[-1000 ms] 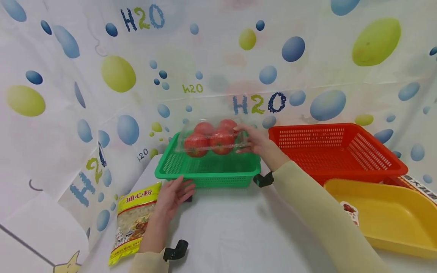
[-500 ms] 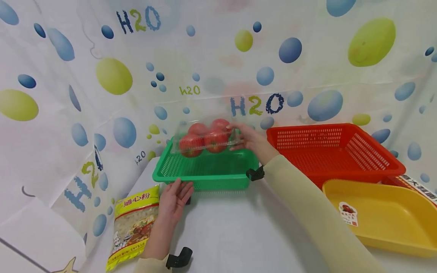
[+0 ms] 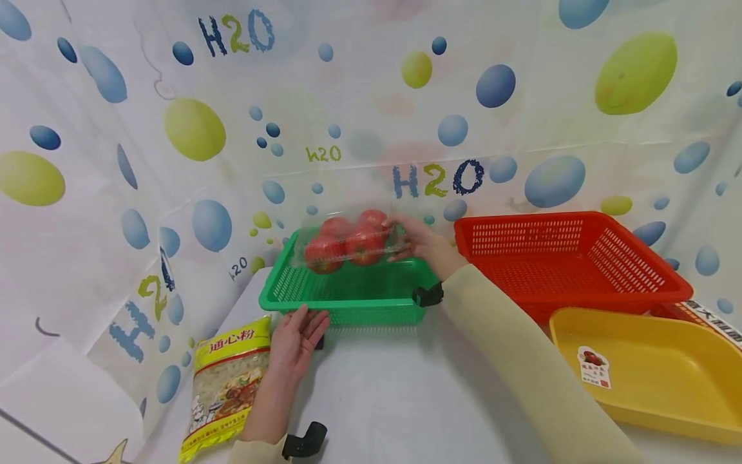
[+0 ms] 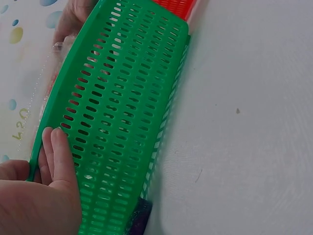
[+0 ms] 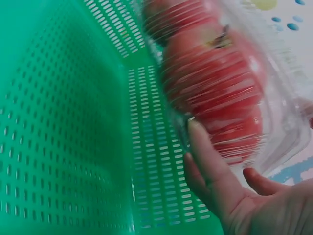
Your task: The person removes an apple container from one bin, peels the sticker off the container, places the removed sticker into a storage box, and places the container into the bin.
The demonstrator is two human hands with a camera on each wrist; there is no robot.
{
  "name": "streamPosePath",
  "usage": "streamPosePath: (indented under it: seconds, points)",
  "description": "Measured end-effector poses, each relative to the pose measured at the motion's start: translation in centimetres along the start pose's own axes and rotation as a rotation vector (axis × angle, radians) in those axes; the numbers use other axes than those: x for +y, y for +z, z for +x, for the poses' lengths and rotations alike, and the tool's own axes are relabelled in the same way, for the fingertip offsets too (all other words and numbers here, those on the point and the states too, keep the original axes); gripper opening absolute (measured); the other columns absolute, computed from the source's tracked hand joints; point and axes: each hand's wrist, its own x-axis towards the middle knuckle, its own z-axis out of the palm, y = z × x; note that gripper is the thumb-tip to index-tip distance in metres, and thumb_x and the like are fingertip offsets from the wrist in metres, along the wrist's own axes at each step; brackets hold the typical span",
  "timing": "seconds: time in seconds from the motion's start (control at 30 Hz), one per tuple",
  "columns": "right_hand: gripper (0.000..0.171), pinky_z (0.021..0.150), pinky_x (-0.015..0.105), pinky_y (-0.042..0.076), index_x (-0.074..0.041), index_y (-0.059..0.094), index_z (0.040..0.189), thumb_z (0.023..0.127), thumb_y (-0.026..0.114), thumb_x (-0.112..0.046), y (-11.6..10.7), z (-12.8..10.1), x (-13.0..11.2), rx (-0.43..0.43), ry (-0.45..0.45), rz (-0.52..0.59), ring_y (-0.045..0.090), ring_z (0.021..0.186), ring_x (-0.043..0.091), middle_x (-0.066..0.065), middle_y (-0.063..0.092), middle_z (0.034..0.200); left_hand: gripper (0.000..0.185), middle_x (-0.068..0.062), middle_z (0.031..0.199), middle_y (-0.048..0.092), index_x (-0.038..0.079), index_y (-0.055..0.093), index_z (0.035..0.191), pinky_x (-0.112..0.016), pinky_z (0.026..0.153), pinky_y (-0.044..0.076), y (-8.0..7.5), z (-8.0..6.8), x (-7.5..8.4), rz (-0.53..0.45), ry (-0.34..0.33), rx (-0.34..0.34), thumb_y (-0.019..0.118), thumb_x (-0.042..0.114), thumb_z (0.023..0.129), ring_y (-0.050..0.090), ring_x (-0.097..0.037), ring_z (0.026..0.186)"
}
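Observation:
My right hand (image 3: 426,241) grips the right end of a clear plastic box of red apples (image 3: 365,245), holding it tilted over the back part of the green basket (image 3: 348,303). In the right wrist view, fingers (image 5: 210,166) press along the side of the apple box (image 5: 215,73), and the basket's perforated floor and walls show beneath. My left hand (image 3: 292,338) is at the basket's front left rim. In the left wrist view the rim sits between the thumb and the fingers (image 4: 62,156) of that hand, the fingers lying against the outer wall.
A yellow bag of pasta (image 3: 228,380) lies left of my left forearm. To the right stand a red basket (image 3: 545,296) and a yellow tray (image 3: 655,412) with a sticker. Part of a printed box (image 3: 704,316) shows behind the tray. A patterned sheet hangs behind.
The apple box has shifted slightly left, then sunk a little toward the green basket. My left hand stays at the basket's rim. The view has turned slightly.

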Motion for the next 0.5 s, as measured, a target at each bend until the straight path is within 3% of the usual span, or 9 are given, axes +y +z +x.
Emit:
streamPosePath:
  seconds: [0.23,0.5]
  points:
    - [0.071,0.097,0.058,0.049,-0.013,0.035,0.148,0.086,0.067,-0.027,-0.13,0.6,0.49,-0.025,0.055,-0.028,0.053,0.109,0.046,0.028,0.038,0.144,0.024,-0.007,0.102,0.068,0.007,0.042,0.128,-0.035,0.096,0.052,-0.12,-0.24,-0.06,-0.001,-0.009,0.01,0.045,0.022,0.109,0.071,-0.019,0.098]
    - [0.071,0.098,0.062,0.048,-0.011,0.033,0.149,0.088,0.066,-0.02,-0.11,0.93,0.53,-0.043,0.084,-0.062,0.047,0.117,0.048,0.026,0.032,0.147,0.024,-0.006,0.101,0.067,0.006,0.041,0.129,-0.034,0.096,0.052,-0.06,-0.04,0.22,0.012,-0.008,-0.004,0.044,0.021,0.11,0.071,-0.019,0.099]
